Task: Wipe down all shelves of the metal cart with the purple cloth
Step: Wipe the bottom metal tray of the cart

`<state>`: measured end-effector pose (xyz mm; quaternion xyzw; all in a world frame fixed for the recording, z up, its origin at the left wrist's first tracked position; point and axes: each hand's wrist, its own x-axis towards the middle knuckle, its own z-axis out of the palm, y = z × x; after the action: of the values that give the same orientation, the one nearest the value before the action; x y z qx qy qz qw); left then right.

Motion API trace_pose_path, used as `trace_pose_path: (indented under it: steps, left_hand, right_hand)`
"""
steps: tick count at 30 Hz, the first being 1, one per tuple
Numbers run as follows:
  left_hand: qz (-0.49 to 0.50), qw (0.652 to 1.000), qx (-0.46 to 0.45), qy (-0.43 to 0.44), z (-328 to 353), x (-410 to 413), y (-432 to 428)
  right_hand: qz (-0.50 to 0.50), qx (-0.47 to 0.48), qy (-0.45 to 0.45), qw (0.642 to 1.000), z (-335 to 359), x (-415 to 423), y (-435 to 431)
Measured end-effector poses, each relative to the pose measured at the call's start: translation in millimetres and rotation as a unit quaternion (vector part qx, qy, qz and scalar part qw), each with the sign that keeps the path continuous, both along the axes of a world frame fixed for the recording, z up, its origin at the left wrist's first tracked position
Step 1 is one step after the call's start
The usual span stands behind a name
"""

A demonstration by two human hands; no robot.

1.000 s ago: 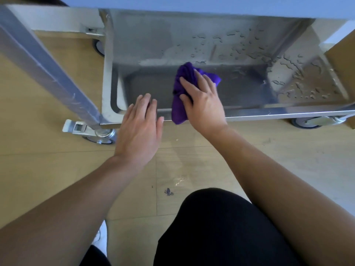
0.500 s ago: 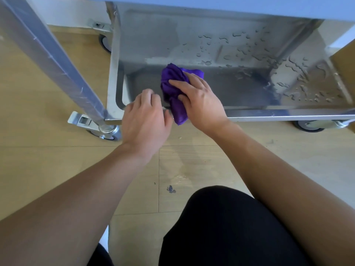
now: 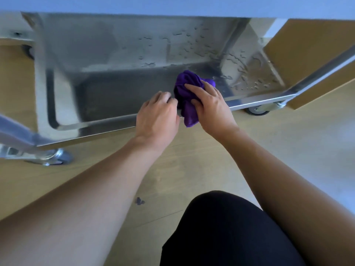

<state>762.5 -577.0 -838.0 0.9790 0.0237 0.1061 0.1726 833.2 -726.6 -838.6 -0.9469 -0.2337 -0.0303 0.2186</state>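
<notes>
The metal cart's bottom shelf is a shallow steel tray low over the floor, blurred by motion. Water droplets cover its back and right part. My right hand grips the bunched purple cloth at the front rim, right of the middle, and one end of the cloth hangs over the rim. My left hand sits just left of the cloth with its fingers curled over the front rim, knuckles against the cloth.
Caster wheels stand at the front left and front right of the cart. A slanted metal post crosses the left edge. A brown cardboard box leans at the right. My knee in black is below, over a wooden floor.
My left hand went from flat and open to curled over the front rim. Both hands and the cloth have moved right along the shelf, towards the wet part.
</notes>
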Motion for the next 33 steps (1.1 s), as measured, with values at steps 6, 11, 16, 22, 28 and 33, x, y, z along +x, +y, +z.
trace_pose_path:
  steps: [6,11,16,22,28,33]
  left_hand:
    - [-0.061,0.998,-0.031,0.011,0.4,33.5,-37.1]
    - [-0.08,0.996,-0.017,0.021,-2.3,50.4,-58.8]
    - [-0.064,0.998,0.0,-0.013,-9.0,50.4,-61.4]
    - [-0.072,0.997,0.017,-0.025,-17.3,50.9,-62.3]
    - [-0.078,0.996,0.026,-0.029,-20.7,51.8,-62.5]
    - [-0.074,0.997,0.017,-0.016,-20.9,52.3,-63.3]
  right_hand:
    - [-0.052,-0.006,0.006,0.999,-4.5,17.8,-47.3]
    - [-0.093,-0.007,0.004,0.996,-3.7,35.6,-74.5]
    - [-0.134,-0.022,0.013,0.991,-2.9,62.2,-102.6]
    - [-0.227,-0.043,0.019,0.973,-0.9,107.0,-158.3]
    - [-0.294,-0.048,0.041,0.954,0.6,119.9,-168.6]
    - [-0.186,-0.03,-0.002,0.982,-3.2,68.5,-105.6]
